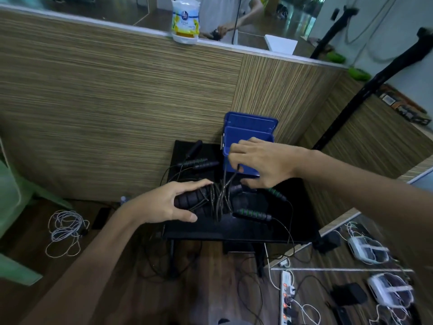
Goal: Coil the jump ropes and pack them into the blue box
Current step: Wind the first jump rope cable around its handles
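Note:
My left hand (pixel 174 202) grips the two dark handles of a jump rope (pixel 192 200) over a small black table (pixel 234 229). Its thin cord is looped in a bundle (pixel 219 198) across the handles. My right hand (pixel 260 164) pinches a strand of that cord and holds it up, just in front of the open blue box (pixel 248 134) at the table's back edge. Other jump ropes lie on the table: green-banded handles at the back left (pixel 195 163) and at the front right (pixel 253 214), their cords trailing off the edge.
A wood-grain counter wall rises behind the table, with a white tub (pixel 185 22) on its ledge. A green plastic chair (pixel 14 207) stands at the left. White cables (pixel 65 231) lie on the floor. A power strip (pixel 287 299) and white devices sit at the lower right.

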